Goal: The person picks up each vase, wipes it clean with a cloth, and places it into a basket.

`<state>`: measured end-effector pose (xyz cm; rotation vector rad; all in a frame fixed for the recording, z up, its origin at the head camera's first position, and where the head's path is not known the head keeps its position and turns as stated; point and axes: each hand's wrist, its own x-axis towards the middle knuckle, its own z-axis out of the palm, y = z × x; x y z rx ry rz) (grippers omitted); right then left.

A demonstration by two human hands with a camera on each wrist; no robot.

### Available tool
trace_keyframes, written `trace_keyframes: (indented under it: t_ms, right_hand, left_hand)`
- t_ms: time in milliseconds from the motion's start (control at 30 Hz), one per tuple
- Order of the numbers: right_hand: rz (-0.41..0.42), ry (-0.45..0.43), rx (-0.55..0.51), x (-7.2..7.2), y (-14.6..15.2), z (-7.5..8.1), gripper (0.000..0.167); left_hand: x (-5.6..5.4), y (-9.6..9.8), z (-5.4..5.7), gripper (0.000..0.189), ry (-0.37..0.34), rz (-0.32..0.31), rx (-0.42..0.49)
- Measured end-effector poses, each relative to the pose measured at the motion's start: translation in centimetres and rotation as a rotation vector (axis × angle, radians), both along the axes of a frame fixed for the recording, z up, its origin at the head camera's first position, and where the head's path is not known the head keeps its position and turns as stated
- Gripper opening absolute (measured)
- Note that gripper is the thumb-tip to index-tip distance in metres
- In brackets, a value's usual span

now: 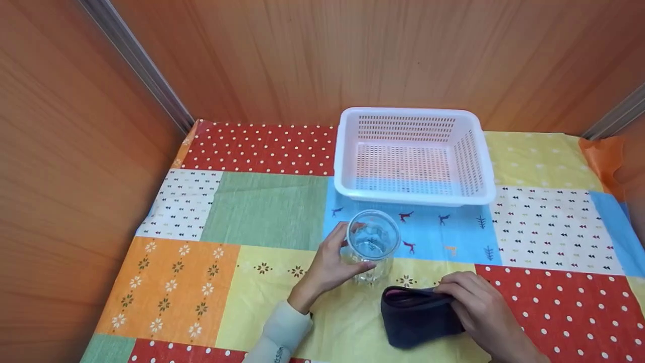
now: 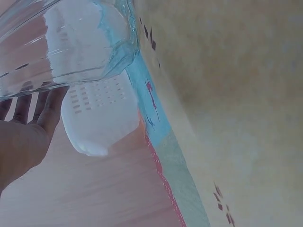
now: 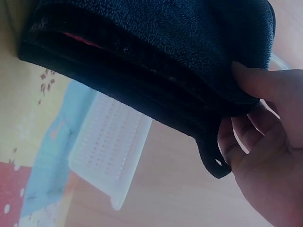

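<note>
My left hand (image 1: 330, 267) grips a clear glass jar (image 1: 374, 237) from its left side, thumb in front and fingers behind. The jar has no lid on and looks empty. In the left wrist view its ribbed wall fills the top left corner, with the fingers (image 2: 45, 109) against it. To the right, my right hand (image 1: 484, 307) pinches a folded dark cloth (image 1: 421, 320) at its upper right edge. Up close the cloth (image 3: 189, 33) is fuzzy, with a small hanging loop (image 3: 208, 161) beside the fingers and a bit of pink inside the fold.
A white plastic basket (image 1: 415, 196) with slotted walls stands behind the jar, close to the wooden back wall (image 1: 302, 60). A patchwork tablecloth (image 1: 272, 212) covers the table. Wooden panels also rise at the left and right.
</note>
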<state>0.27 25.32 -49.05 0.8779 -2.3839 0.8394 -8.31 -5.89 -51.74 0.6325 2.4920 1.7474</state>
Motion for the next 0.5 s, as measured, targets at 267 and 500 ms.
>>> trace_keyframes:
  t_ms: [267,500]
  right_hand:
    - [-0.030,-0.007,-0.015,0.01,0.08,0.29,0.046]
    - [-0.070,-0.041,-0.038,0.00,0.07,0.53,0.049]
  left_hand:
    - [-0.41,-0.20,0.54,0.072,0.001,-0.030,-0.024]
    - [-0.59,-0.04,0.86,0.072,0.012,-0.029,0.000]
